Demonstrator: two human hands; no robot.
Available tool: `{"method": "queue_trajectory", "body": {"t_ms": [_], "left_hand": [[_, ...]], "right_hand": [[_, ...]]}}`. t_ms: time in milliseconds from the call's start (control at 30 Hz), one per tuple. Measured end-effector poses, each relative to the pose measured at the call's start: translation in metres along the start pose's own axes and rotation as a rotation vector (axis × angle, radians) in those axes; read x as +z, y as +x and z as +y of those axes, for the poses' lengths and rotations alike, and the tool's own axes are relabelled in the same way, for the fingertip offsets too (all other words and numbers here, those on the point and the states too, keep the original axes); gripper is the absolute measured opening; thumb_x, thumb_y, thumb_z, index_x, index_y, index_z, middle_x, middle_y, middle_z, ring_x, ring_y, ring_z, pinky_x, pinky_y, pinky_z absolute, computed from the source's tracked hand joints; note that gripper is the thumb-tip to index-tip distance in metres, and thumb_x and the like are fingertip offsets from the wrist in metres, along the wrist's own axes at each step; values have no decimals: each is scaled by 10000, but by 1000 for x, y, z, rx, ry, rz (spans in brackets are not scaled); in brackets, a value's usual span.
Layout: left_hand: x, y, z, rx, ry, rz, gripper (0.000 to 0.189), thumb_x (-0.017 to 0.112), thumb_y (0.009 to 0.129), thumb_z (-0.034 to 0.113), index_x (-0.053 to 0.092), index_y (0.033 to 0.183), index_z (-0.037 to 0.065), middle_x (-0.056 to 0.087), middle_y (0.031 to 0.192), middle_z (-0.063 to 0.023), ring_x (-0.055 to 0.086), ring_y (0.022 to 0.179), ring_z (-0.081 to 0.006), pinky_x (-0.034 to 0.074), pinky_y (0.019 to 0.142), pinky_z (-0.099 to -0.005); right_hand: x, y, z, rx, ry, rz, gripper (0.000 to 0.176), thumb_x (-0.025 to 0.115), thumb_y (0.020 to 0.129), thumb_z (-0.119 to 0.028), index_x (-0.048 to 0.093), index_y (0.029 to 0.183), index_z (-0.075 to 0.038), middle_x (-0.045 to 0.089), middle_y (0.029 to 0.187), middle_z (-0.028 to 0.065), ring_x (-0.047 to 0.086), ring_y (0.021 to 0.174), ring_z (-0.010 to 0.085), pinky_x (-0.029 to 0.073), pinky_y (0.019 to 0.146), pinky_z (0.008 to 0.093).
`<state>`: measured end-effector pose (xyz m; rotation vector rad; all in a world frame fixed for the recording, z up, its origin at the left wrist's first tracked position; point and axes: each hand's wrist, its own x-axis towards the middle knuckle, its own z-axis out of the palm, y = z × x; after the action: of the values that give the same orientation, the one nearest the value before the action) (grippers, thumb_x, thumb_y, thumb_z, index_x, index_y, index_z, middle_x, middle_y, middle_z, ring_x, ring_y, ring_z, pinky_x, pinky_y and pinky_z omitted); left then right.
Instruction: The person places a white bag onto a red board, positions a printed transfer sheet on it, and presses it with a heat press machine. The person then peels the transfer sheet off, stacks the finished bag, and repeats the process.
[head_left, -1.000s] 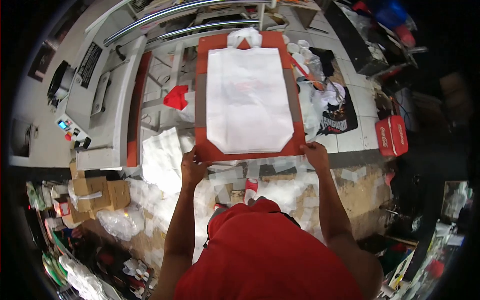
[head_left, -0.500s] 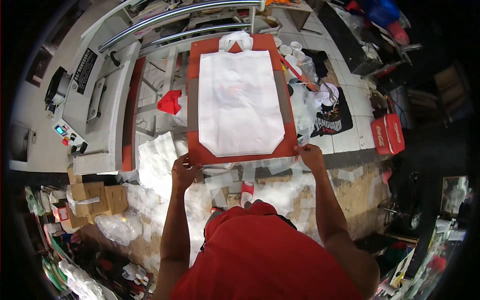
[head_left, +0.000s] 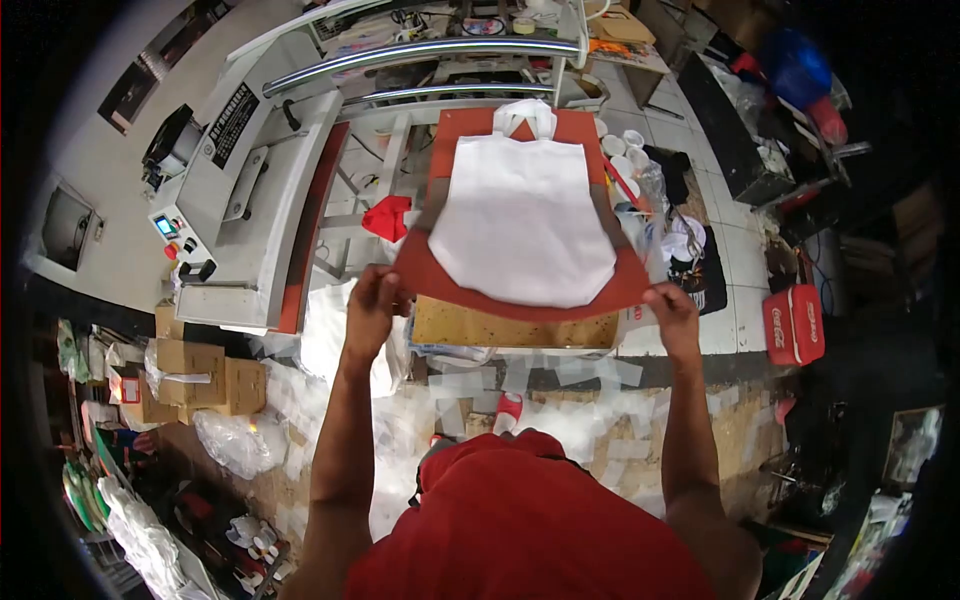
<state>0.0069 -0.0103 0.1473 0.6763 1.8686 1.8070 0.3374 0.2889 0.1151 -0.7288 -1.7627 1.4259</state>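
**White fabric bag (head_left: 525, 220) lies on a rust-red flexible sheet (head_left: 428, 270) held by its two near corners**

The person's left hand (head_left: 378, 295) is nearly closed, thumb and fingers pinching the sheet's near left corner. The right hand (head_left: 675, 308) does the same at the near right corner, its fingers drawn together over the edge. Neither hand touches the bag.

The bag lies face up along the middle of the sheet, its white looped handles (head_left: 545, 122) at the far end and its base towards the person. The wide grip, one hand at each corner, probably serves to keep the sheet spread so that the bag stays flat; between the hands the near edge sags in a shallow curve, which suggests a pliable, rubbery material. Holding only the margin also seems to keep the fingers off the white fabric.

Below that edge, a tan speckled panel (head_left: 515, 328) shows, with the near edge of the sheet raised off it. Whether the far end rests on anything is hard to tell, since the sheet and bag cover what lies beneath.

To the left stands a large grey-white machine (head_left: 225, 205) with buttons and a small lit display, close by, perhaps so that both surfaces are within reach. A crumpled bright-red cloth (head_left: 387, 217) sits between machine and sheet.
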Motion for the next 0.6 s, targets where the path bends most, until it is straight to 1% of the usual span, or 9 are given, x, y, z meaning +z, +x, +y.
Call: {"method": "queue_trajectory", "body": {"t_ms": [33,67,100,133,200,300,367,467,600], "left_hand": [[-9,-6,-7,-15,25,39,244,555,994,239,556,993,-5,631,760,-68,582,584,-125,493,537,-281],[-11,-11,-25,-22,27,35,244,555,994,239,556,993,-5,631,760,-68,582,584,-125,493,537,-281],[-11,-20,-53,-153,25,30,236,556,991,230,558,989,-6,631,749,-70,581,579,-124,494,534,-283],[-11,-31,-82,-295,24,22,228,557,987,221,561,984,-7,630,738,-72,580,574,-124,495,532,-285],[-13,-35,-144,-348,137,46,235,550,965,190,580,921,-39,621,661,-75,582,535,-135,489,514,-282],[-10,-39,-150,-439,182,95,249,553,961,193,588,905,-47,631,664,-78,589,536,-137,485,503,-286],[-13,-42,-141,-435,223,21,236,553,975,222,569,969,-14,646,755,-86,637,626,-151,564,589,-304],[-14,-42,-144,-428,222,30,232,544,976,217,570,972,-14,654,774,-92,648,639,-152,568,602,-302],[-13,-43,-136,-456,172,29,228,542,981,218,571,973,-8,653,786,-89,642,634,-148,567,610,-300]], "right_hand": [[-2,-3,1,5,-1,0,245,695,904,-218,677,827,14,573,652,-16,455,615,52,379,558,243],[-7,-7,4,33,-202,-21,256,693,906,-230,678,838,17,581,651,-11,465,617,50,386,556,244],[-11,-19,8,77,-405,-43,268,692,909,-242,680,848,19,588,651,-5,475,619,48,393,555,246],[-9,-26,15,246,-448,-47,309,696,894,-285,683,843,20,605,630,56,533,592,96,426,553,292],[-9,-31,36,430,-678,-190,317,690,868,-310,691,838,5,649,685,132,604,625,197,461,602,353],[-3,-38,61,413,-786,-198,339,685,862,-328,694,812,6,632,667,160,612,618,246,458,602,381],[-4,-42,65,446,-800,-204,358,689,857,-343,696,800,11,625,656,170,606,610,264,454,601,385],[-8,-42,63,370,-720,-221,361,695,848,-348,699,809,11,626,658,172,608,615,269,456,606,387],[-8,-41,63,356,-795,-233,353,693,849,-340,699,811,11,633,672,168,614,627,270,460,614,386]]}}
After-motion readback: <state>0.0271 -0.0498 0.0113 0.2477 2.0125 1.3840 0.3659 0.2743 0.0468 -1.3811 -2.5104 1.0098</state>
